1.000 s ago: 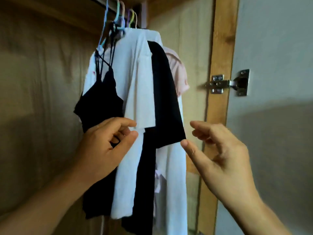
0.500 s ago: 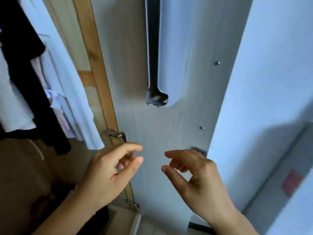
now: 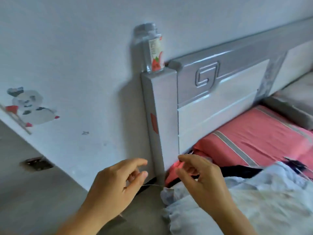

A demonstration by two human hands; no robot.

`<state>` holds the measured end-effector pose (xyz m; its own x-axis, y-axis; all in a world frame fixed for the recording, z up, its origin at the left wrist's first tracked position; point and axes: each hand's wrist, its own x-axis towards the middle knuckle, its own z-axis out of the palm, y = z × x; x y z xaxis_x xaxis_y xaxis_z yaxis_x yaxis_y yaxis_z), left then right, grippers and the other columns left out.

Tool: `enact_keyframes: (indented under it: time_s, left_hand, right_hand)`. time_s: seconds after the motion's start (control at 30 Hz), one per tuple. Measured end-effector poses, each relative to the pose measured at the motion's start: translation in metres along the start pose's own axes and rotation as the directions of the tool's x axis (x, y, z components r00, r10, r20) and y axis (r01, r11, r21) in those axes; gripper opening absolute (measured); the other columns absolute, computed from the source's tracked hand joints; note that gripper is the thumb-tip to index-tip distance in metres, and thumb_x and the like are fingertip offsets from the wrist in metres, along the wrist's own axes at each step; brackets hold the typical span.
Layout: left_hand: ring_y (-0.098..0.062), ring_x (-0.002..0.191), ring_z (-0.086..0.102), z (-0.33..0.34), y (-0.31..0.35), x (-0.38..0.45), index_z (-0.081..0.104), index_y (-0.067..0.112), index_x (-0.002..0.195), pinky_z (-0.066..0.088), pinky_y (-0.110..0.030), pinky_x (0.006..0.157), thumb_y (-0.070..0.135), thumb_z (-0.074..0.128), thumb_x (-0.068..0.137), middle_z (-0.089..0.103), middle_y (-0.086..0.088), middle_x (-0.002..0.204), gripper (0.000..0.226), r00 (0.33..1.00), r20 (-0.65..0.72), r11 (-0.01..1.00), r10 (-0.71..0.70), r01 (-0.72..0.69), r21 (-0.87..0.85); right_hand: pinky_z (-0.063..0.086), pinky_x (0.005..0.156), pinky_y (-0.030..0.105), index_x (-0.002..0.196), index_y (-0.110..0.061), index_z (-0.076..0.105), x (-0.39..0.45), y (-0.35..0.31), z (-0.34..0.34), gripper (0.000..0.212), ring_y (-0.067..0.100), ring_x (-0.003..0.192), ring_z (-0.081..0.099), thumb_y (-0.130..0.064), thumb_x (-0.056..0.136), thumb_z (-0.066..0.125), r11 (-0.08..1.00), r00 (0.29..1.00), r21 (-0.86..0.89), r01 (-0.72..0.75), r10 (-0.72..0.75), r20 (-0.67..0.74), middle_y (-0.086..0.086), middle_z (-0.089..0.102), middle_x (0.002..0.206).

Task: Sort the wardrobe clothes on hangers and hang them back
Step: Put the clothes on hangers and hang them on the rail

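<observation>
The wardrobe and its hanging clothes have left the view; a bed with a grey headboard now fills it. Left hand and right hand hover, fingers loosely curled, holding nothing. A pale ruffled garment lies crumpled on the bed, near right.

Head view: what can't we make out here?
- Pale garment: cut off by the right and bottom edges; type unreadable.
- Black item: mostly hidden under the garment.
- Bottle label: blurred, too small to read.
- Right hand fingers: whether they pinch anything is unclear.
- Left hand: thin line at its fingertips, unidentifiable.
</observation>
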<state>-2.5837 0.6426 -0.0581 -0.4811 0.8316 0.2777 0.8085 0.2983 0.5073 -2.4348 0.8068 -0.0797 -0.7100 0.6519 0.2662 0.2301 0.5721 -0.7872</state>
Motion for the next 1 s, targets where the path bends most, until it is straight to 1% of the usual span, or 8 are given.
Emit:
enact_keyframes:
  time_s: [0.13, 0.27, 0.33, 0.4, 0.53, 0.67, 0.77, 1.0]
  left_hand:
    - [0.006, 0.067, 0.058, 0.051, 0.020, 0.066, 0.054, 0.042, 0.109, 0.042, -0.004, 0.055, 0.057, 0.045, 0.081, 0.060, 0.026, 0.088, 0.033, 0.974, 0.153, 0.983, 0.168, -0.153, -0.105]
    - [0.007, 0.072, 0.059, 0.104, 0.045, 0.118, 0.057, 0.043, 0.107, 0.045, -0.007, 0.059, 0.060, 0.044, 0.079, 0.059, 0.031, 0.093, 0.036, 0.898, 0.295, 0.938, 0.327, -0.272, -0.213]
    - [0.007, 0.075, 0.059, 0.130, 0.061, 0.140, 0.055, 0.045, 0.109, 0.049, -0.009, 0.059, 0.064, 0.043, 0.081, 0.057, 0.037, 0.096, 0.036, 0.831, 0.366, 0.905, 0.419, -0.349, -0.243]
    - [0.008, 0.076, 0.059, 0.155, 0.079, 0.157, 0.060, 0.042, 0.106, 0.048, -0.006, 0.060, 0.063, 0.048, 0.085, 0.060, 0.034, 0.086, 0.032, 0.773, 0.409, 0.873, 0.485, -0.405, -0.271]
    - [0.009, 0.077, 0.059, 0.198, 0.120, 0.180, 0.066, 0.037, 0.103, 0.045, -0.004, 0.060, 0.054, 0.057, 0.085, 0.061, 0.031, 0.079, 0.027, 0.704, 0.459, 0.840, 0.542, -0.433, -0.328]
    - [0.004, 0.079, 0.061, 0.242, 0.162, 0.190, 0.066, 0.038, 0.106, 0.053, -0.023, 0.067, 0.064, 0.043, 0.075, 0.065, 0.026, 0.084, 0.046, 0.663, 0.492, 0.821, 0.564, -0.387, -0.419]
    - [0.000, 0.076, 0.063, 0.277, 0.195, 0.193, 0.066, 0.038, 0.105, 0.054, -0.032, 0.069, 0.065, 0.041, 0.074, 0.067, 0.021, 0.083, 0.048, 0.640, 0.506, 0.809, 0.578, -0.373, -0.454]
    - [-0.001, 0.081, 0.058, 0.379, 0.273, 0.196, 0.064, 0.040, 0.101, 0.049, -0.024, 0.066, 0.065, 0.038, 0.073, 0.061, 0.024, 0.078, 0.046, 0.551, 0.610, 0.821, 0.570, -0.377, -0.428]
  right_hand:
    - [0.042, 0.073, 0.011, 0.103, -0.027, 0.070, -0.009, 0.037, -0.042, 0.035, 0.001, 0.084, 0.055, -0.044, 0.075, 0.058, 0.973, 0.966, -0.122, -0.194, 0.168, -0.195, -0.020, 0.059, 0.078]
    - [0.040, 0.074, 0.009, 0.108, -0.028, 0.067, -0.030, 0.063, -0.081, 0.029, -0.001, 0.093, 0.051, -0.038, 0.081, 0.067, 0.905, 0.879, -0.172, -0.388, 0.308, -0.364, -0.023, 0.056, 0.085]
    - [0.039, 0.075, 0.009, 0.109, -0.029, 0.066, -0.045, 0.076, -0.097, 0.027, -0.004, 0.096, 0.050, -0.035, 0.082, 0.068, 0.860, 0.807, -0.157, -0.485, 0.371, -0.459, -0.025, 0.056, 0.088]
    - [0.039, 0.076, 0.010, 0.107, -0.028, 0.066, -0.061, 0.089, -0.114, 0.027, -0.005, 0.096, 0.050, -0.028, 0.081, 0.072, 0.820, 0.734, -0.131, -0.557, 0.413, -0.539, -0.024, 0.057, 0.089]
    - [0.040, 0.074, 0.015, 0.103, -0.027, 0.067, -0.092, 0.113, -0.140, 0.027, -0.004, 0.095, 0.051, -0.023, 0.078, 0.076, 0.745, 0.590, -0.060, -0.665, 0.474, -0.654, -0.021, 0.059, 0.088]
    - [0.040, 0.071, 0.011, 0.097, -0.026, 0.069, -0.112, 0.142, -0.164, 0.024, -0.001, 0.088, 0.056, -0.038, 0.075, 0.066, 0.705, 0.506, -0.021, -0.709, 0.486, -0.713, -0.019, 0.061, 0.084]
    - [0.039, 0.070, 0.011, 0.094, -0.024, 0.069, -0.125, 0.169, -0.181, 0.024, -0.001, 0.083, 0.056, -0.037, 0.074, 0.063, 0.685, 0.469, 0.003, -0.729, 0.503, -0.726, -0.021, 0.059, 0.083]
    - [0.037, 0.068, 0.010, 0.100, -0.014, 0.070, -0.170, 0.267, -0.249, 0.022, 0.009, 0.087, 0.057, -0.015, 0.079, 0.075, 0.559, 0.342, 0.073, -0.826, 0.600, -0.723, -0.010, 0.062, 0.089]
